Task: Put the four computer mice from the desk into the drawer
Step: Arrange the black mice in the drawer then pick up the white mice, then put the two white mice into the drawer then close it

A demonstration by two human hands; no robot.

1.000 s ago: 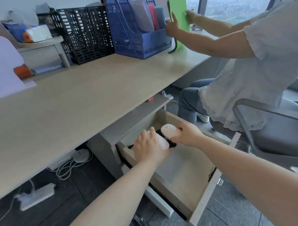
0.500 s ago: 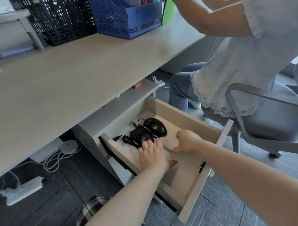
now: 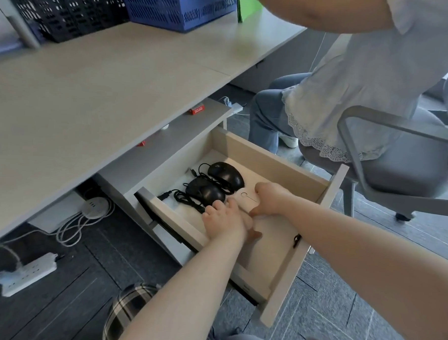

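The drawer (image 3: pixel 274 159) under the desk (image 3: pixel 98 92) stands pulled out. Two black wired mice lie at its back left, one (image 3: pixel 226 173) farther in and one (image 3: pixel 205 191) nearer, with their cables bunched beside them. Both my hands are down inside the drawer, just in front of the black mice. My left hand (image 3: pixel 224 220) lies palm down and my right hand (image 3: pixel 270 200) is curled beside it, almost touching. Each covers a white mouse that is hidden under the palm. A small metal pin (image 3: pixel 248 196) lies on the drawer floor between the hands.
Another person (image 3: pixel 363 80) sits on a grey office chair (image 3: pixel 397 172) close to the drawer's right side, arms reaching over the desk. Black (image 3: pixel 65 8) and blue (image 3: pixel 178 6) file racks stand at the desk's back. Power strips (image 3: pixel 28 271) and cables lie on the floor at left.
My hands came down from above the drawer, each holding a white mouse, onto the drawer floor in front of the black mice. The view tilted downward.
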